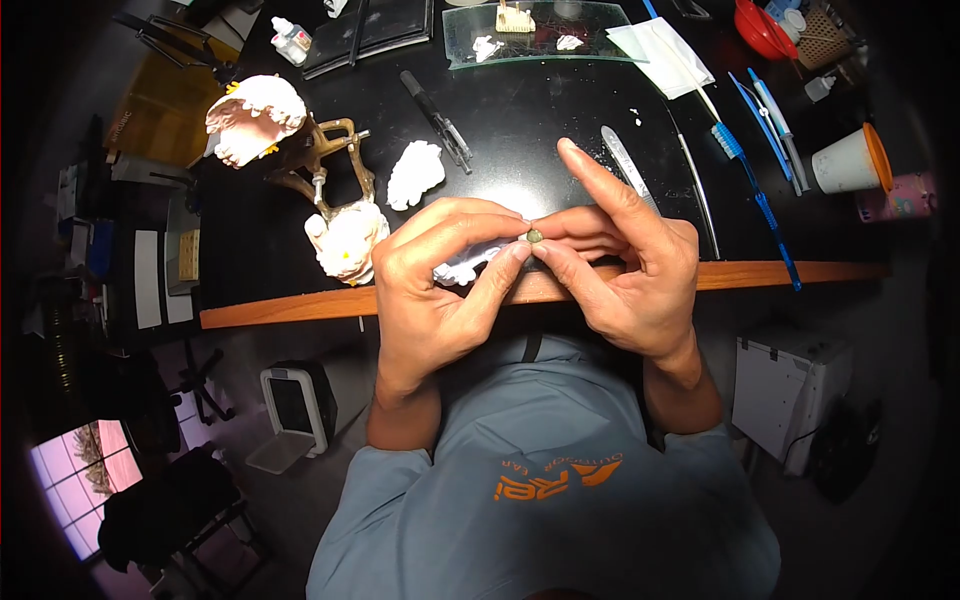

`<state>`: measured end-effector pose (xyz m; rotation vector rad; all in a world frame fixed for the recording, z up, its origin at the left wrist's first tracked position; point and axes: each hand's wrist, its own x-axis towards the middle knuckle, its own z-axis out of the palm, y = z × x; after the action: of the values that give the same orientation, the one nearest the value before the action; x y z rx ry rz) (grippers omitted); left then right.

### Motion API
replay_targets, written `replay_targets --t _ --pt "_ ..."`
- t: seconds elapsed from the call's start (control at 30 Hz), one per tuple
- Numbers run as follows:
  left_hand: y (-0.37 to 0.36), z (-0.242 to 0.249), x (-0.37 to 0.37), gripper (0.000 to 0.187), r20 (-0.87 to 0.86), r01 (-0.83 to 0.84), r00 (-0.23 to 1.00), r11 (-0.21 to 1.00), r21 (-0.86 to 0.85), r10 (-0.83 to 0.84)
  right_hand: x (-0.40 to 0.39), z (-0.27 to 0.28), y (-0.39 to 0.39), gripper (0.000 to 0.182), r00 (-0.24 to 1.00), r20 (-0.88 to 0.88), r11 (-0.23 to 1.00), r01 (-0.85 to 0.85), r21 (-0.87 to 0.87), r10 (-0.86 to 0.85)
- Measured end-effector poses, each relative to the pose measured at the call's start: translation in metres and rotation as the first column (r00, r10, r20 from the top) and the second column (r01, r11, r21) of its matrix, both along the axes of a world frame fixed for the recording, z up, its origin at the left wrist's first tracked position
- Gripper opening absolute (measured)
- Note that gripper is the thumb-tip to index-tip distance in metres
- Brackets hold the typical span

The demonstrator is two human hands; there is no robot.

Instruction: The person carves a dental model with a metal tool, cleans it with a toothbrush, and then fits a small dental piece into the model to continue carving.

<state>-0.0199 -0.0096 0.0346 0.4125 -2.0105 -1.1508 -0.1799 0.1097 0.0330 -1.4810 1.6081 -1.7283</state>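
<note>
We see our left hand (435, 275) and right hand (640, 255) pinched together, fingertips closed on a small greenish piece (534, 236) near the table's wooden edge (790, 273). To the far right are an orange-rimmed white cup (842, 165) and a red bowl (758, 32) (we cannot tell what either contains); a white bottle (291, 43) is at upper left.

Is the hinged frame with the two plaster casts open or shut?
Open: one cast lies well apart from the other cast, with the brass-coloured frame visible between them.
</note>
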Motion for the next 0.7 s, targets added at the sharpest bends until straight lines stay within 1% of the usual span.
replay_targets --t 0.5,0.7 --pt "-0.0008 -0.0012 0.001 0.014 -0.006 0.005 1.0 0.999 -0.044 -0.006 0.0002 -0.0017 0.0001 0.075 0.999 -0.041 1.0 0.009 -0.02 -0.01" --pt "-0.001 -0.0021 0.0025 0.014 0.0 0.009 1.0 0.999 -0.032 -0.009 -0.0013 -0.0011 0.0017 0.077 0.995 -0.095 1.0 0.003 -0.031 -0.006"
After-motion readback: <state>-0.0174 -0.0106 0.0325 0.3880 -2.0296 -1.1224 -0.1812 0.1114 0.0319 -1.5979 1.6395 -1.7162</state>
